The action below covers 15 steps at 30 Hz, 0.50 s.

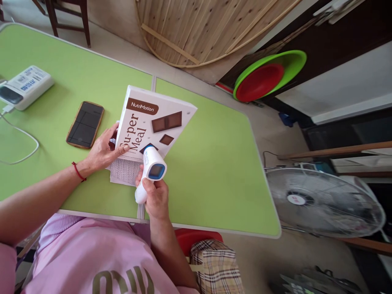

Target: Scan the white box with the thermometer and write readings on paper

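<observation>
A white box (153,122) printed "NutriMotion Su-per Meal" with brown chocolate pictures stands tilted on the green table (214,163). My left hand (104,151) holds the box by its left side, thumb across the front. My right hand (154,196) grips a white handheld scanner-like device (151,171) with a blue screen, its head pointed at the lower part of the box, close to or touching it. A printed paper sheet (124,171) lies under the box's near edge.
A phone in a brown case (85,124) lies left of the box. A white device (26,86) with a cable sits at the far left. Off the table's right edge stand a floor fan (321,202) and stacked red and green basins (269,75).
</observation>
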Each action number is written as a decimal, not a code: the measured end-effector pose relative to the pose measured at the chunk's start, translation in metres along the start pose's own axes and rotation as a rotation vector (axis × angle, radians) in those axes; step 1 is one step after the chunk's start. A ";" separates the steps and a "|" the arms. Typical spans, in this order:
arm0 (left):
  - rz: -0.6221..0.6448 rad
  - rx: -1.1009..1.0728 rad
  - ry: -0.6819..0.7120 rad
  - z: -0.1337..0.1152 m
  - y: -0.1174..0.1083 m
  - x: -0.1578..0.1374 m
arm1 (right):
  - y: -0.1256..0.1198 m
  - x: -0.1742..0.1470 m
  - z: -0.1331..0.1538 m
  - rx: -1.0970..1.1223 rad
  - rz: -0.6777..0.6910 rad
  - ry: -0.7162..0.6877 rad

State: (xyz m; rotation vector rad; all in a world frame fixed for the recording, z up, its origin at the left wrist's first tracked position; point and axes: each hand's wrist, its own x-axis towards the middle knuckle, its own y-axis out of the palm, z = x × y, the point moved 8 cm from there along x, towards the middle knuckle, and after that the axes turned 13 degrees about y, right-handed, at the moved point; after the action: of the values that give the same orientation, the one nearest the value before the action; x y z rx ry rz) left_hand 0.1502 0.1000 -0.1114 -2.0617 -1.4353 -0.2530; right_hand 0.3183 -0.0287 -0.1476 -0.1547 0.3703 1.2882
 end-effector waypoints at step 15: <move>-0.073 0.179 0.207 0.016 -0.006 0.005 | -0.126 0.020 0.050 -0.716 -0.559 -0.437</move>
State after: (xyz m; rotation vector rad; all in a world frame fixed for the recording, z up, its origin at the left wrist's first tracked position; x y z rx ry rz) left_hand 0.1437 0.1148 -0.1196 -1.7864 -1.3568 -0.3439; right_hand 0.4522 -0.0299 -0.1192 -0.5291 -0.4983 0.8132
